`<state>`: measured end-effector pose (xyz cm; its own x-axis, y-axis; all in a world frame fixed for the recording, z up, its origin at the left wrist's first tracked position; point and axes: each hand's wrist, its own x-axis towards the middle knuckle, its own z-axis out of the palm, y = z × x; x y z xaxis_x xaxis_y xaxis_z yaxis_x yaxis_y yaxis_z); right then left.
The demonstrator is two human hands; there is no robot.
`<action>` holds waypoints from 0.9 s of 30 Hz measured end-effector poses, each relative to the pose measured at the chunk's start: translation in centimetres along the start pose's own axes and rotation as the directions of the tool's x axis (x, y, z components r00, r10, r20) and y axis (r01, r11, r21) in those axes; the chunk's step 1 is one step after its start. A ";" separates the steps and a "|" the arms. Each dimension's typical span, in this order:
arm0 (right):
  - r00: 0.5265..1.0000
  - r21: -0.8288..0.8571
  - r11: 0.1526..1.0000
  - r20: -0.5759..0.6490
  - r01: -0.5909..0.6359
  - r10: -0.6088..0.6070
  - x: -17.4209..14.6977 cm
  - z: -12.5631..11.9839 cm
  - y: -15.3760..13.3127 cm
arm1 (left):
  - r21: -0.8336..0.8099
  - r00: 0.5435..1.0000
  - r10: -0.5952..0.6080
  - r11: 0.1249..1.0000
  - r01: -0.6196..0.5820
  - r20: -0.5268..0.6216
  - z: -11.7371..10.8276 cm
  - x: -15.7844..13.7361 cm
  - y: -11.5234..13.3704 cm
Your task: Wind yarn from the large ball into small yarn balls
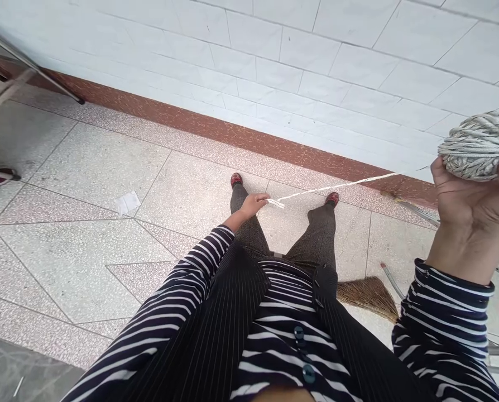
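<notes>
My right hand (471, 206), raised at the right edge, is closed around the underside of a large ball of off-white cord (479, 142). From the ball a single strand of cord (337, 185) runs down and left across the view. Lower down, in front of my legs, my left hand (253, 205) pinches the cord, and a short bunched loop of it (276, 203) sticks out past the fingers. The strand between the hands looks fairly straight. Part of the ball lies beyond the frame's right edge.
A white tiled wall (274, 67) with a reddish-brown skirting (191, 123) stands ahead. A straw broom (369, 296) lies on the floor at my right. A white paper scrap (128, 203) lies left of my feet. Metal furniture legs (61, 86) stand at far left.
</notes>
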<state>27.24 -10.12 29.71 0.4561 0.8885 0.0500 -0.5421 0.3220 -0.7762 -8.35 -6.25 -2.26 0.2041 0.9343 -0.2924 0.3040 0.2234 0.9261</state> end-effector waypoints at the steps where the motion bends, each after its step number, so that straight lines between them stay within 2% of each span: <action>1: 0.999 -0.008 1.000 -0.049 0.017 -0.017 0.0 -0.1 -0.1 | -0.029 0.999 -0.008 1.000 0.007 -0.045 -0.2 0.1 -0.2; 4: 0.992 -0.067 0.997 -0.112 0.046 -0.053 -0.4 -0.4 -0.4 | -0.106 0.981 -0.095 0.991 0.078 -0.170 -0.8 0.6 -0.9; 6: 0.997 -0.137 0.988 -0.028 0.065 -0.070 -0.9 -0.5 -0.6 | -0.121 0.963 -0.146 0.985 0.121 -0.225 -1.1 1.2 -1.2; 8: 0.993 -0.241 0.968 0.109 0.064 -0.038 -1.6 -0.4 -0.7 | -0.162 0.948 -0.185 0.976 0.146 -0.259 -1.3 2.1 -1.3; 10: 0.974 -0.348 0.937 0.222 0.037 0.044 -2.3 0.1 -0.8 | -0.252 0.933 -0.230 0.954 0.160 -0.276 -1.4 3.0 -0.9; 12: 0.948 -0.418 0.909 0.283 -0.014 0.145 -3.0 1.1 -0.7 | -0.323 0.923 -0.262 0.932 0.166 -0.283 -1.3 3.9 -0.2; 15: 0.927 -0.411 0.911 0.324 -0.040 0.187 -4.0 3.2 -0.3 | -0.318 0.932 -0.228 0.939 0.133 -0.283 -0.9 5.1 1.1; 18: 0.915 -0.306 0.948 0.349 -0.091 0.201 -4.6 5.5 0.7 | -0.239 0.955 -0.114 0.970 0.047 -0.273 0.1 5.8 2.9; 20: 0.895 -0.250 0.956 0.376 -0.151 0.240 -4.8 6.7 1.5 | -0.124 0.978 0.009 0.992 -0.036 -0.209 1.3 5.8 4.4; 22: 0.869 -0.239 0.950 0.404 -0.203 0.287 -4.9 7.8 2.3 | -0.008 0.987 0.149 0.989 -0.150 -0.059 2.8 5.3 5.6; 25: 0.849 -0.263 0.940 0.424 -0.218 0.315 -5.1 9.1 2.9 | 0.091 0.937 0.292 0.945 -0.313 0.192 5.5 4.1 6.4; 27: 0.850 -0.287 0.936 0.423 -0.202 0.313 -5.3 10.0 2.8 | 0.155 0.909 0.302 0.922 -0.355 0.288 7.2 3.4 5.9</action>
<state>16.25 -10.63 33.54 -0.0811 0.9946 0.0654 -0.3974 0.0280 -0.9172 0.82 -3.79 0.52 0.5454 0.8364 -0.0550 0.3518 -0.1688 0.9207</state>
